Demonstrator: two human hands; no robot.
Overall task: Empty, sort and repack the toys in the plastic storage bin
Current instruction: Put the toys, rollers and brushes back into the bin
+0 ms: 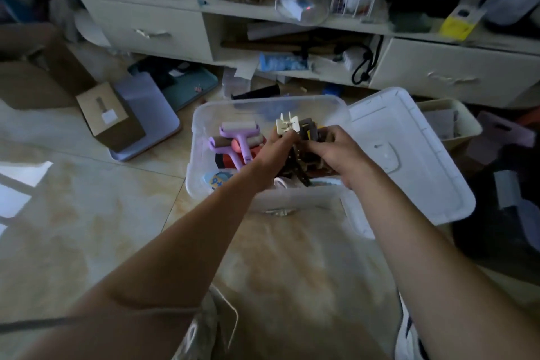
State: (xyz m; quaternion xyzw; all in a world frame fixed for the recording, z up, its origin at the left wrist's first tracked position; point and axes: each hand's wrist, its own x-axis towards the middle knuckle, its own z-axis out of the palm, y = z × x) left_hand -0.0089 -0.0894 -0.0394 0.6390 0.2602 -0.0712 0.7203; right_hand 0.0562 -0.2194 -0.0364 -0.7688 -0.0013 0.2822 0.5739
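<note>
Both hands in the clear storage bin (201, 126) on the floor, left hand (274, 155) and right hand (336, 149) curled round a dark toy bundle (301, 155), probably clips; lift it straight up, clearing purple rollers (233, 140) at left

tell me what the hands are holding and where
Both the left hand and right hand grip one bundle of dark toy pieces over the bin, left near its cream-topped upper end, right at its side.
</note>
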